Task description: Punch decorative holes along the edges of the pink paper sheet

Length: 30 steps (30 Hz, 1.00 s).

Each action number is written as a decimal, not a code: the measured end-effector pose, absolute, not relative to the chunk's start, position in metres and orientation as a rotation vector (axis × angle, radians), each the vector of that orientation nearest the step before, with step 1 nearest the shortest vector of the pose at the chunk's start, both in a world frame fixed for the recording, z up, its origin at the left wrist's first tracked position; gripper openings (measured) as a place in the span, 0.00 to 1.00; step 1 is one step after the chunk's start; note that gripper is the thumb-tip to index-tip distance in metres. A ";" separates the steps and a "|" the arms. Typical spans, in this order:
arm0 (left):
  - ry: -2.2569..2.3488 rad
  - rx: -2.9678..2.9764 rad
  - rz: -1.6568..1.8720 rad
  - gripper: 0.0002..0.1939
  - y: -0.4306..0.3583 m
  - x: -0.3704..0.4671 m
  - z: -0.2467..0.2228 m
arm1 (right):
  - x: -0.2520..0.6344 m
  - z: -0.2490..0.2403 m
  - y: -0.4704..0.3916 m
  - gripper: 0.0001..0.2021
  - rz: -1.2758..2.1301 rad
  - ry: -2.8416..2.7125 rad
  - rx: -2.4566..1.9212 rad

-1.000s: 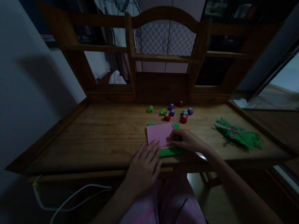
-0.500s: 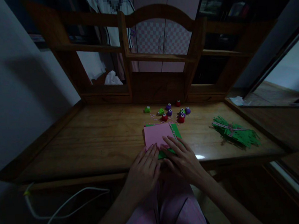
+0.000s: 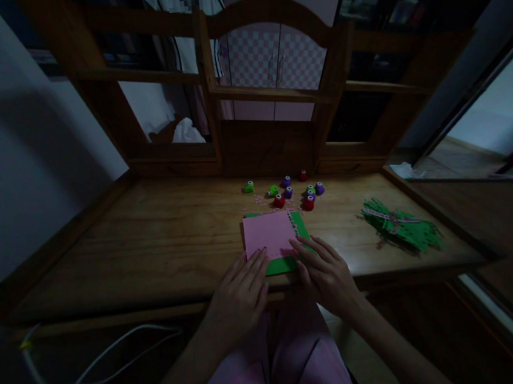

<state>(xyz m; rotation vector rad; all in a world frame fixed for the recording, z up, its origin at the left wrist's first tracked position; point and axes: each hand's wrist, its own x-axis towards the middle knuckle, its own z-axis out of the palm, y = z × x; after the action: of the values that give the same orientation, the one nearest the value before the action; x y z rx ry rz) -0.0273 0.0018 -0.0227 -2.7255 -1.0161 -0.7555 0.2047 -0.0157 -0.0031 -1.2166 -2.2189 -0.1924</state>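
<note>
A pink sheet (image 3: pixel 267 233) lies on a larger green sheet (image 3: pixel 281 266) near the desk's front edge, with green showing along the right and front sides. Small dark marks run down the pink sheet's right edge. My left hand (image 3: pixel 241 291) rests flat with its fingertips on the sheet's front left part. On the right side, my right hand (image 3: pixel 329 273) touches the sheets with its fingers spread a little. Neither hand grips anything. Beyond the sheets are small pink bits (image 3: pixel 260 199), too small to make out well.
Several small red, green and purple pieces with round white tops, such as a red one (image 3: pixel 309 203), stand behind the sheets. A green bundle (image 3: pixel 402 225) lies on the desk (image 3: pixel 152 246) at right. A wooden shelf unit (image 3: pixel 269 96) rises behind; a white cable (image 3: pixel 104 357) hangs at lower left.
My right hand has moved right, away from my left hand, uncovering more of the green front strip. My left hand stays at the front left. The view has shifted slightly.
</note>
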 end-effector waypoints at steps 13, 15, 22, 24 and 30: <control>-1.026 -2.712 -0.795 0.24 0.003 -0.024 -0.020 | 0.225 -0.005 -0.022 0.18 -0.084 -2.086 -1.292; -1.044 -2.700 -0.822 0.24 0.001 -0.022 -0.022 | 0.226 -0.006 -0.027 0.18 -0.003 -2.032 -1.302; -1.385 -2.726 -1.038 0.17 0.019 -0.007 -0.011 | 0.232 0.013 -0.023 0.13 0.463 -1.614 -1.426; -1.445 -2.820 -1.071 0.15 0.035 0.002 -0.003 | 0.236 0.020 -0.010 0.15 0.572 -1.670 -1.415; -1.446 -3.182 -0.995 0.16 0.072 0.017 0.004 | 0.244 0.027 0.024 0.13 0.714 -2.022 -1.353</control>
<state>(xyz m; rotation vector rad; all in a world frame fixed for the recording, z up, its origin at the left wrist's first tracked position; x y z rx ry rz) 0.0170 0.0721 0.0044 -3.1816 -1.4458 -0.9954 0.2436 0.0241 0.0274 -1.3527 -2.0223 0.7139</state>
